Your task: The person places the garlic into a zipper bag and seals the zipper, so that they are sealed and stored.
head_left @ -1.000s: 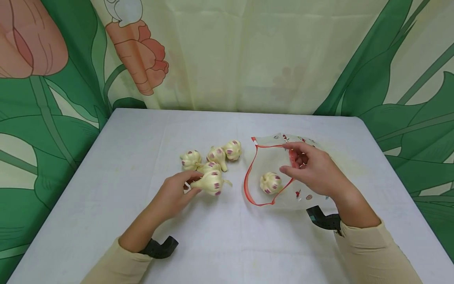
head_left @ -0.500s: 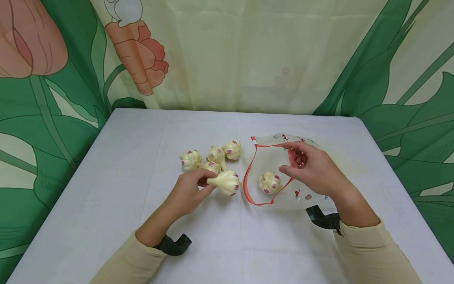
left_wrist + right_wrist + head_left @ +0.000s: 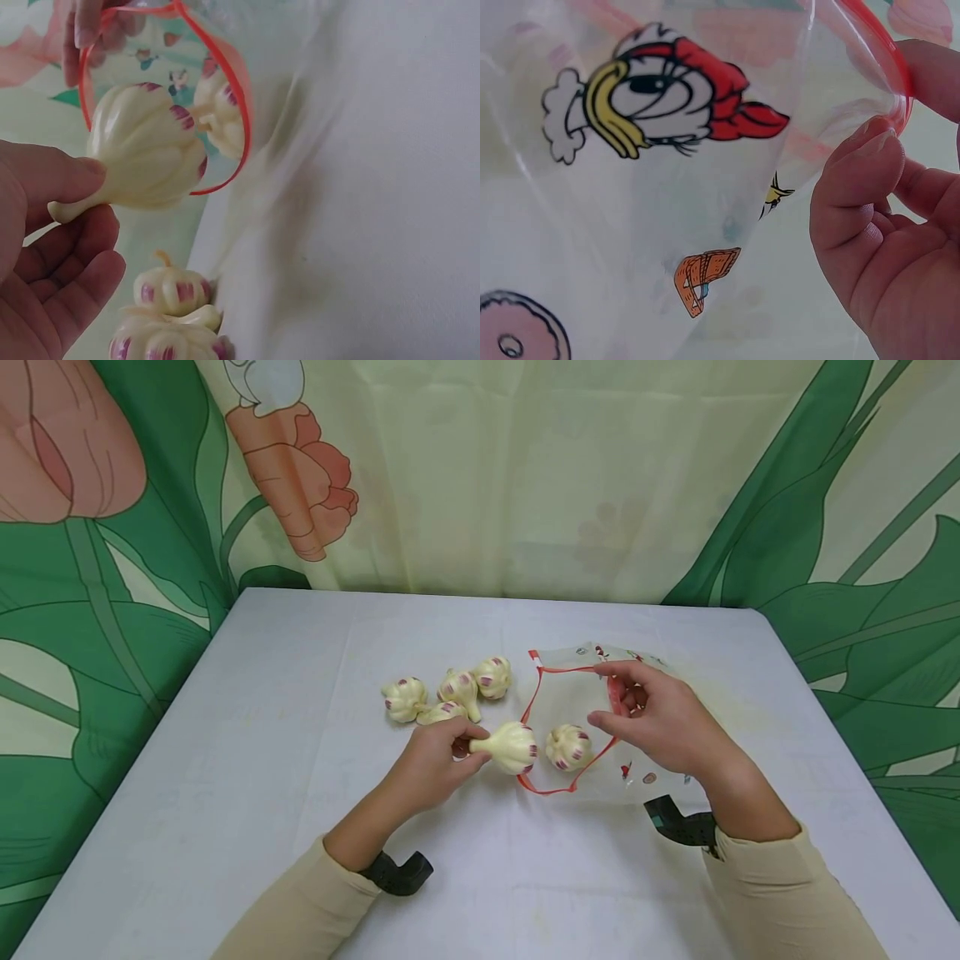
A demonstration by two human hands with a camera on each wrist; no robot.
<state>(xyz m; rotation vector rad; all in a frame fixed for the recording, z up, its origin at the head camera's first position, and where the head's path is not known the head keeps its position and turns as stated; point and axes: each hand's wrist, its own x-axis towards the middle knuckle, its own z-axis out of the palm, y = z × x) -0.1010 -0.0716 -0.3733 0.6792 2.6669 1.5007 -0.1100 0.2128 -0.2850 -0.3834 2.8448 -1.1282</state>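
My left hand (image 3: pixel 435 764) pinches a garlic bulb (image 3: pixel 510 747) by its stem, the bulb's round end pointing right. That bulb is at the left side of the mouth of a clear zip bag (image 3: pixel 637 785) with a red rim and printed cartoons. In the left wrist view the held bulb (image 3: pixel 146 150) overlaps the red rim (image 3: pixel 238 90). With thumb and fingers my right hand (image 3: pixel 663 718) grips the bag's rim on the right, keeping the mouth wide. Inside the bag lies another garlic bulb (image 3: pixel 568 747). The right wrist view shows the bag's printed side (image 3: pixel 667 97) close up.
Several garlic bulbs (image 3: pixel 459 689) lie grouped on the white table (image 3: pixel 300 760), left of the bag. A printed curtain (image 3: pixel 510 477) hangs behind the table's far edge. Each wrist wears a black band mount (image 3: pixel 397 872).
My left hand has carried its garlic bulb rightward, from beside the group to the bag's mouth. The bulb's round end has turned toward the bag. My right hand stays nearly still on the rim.
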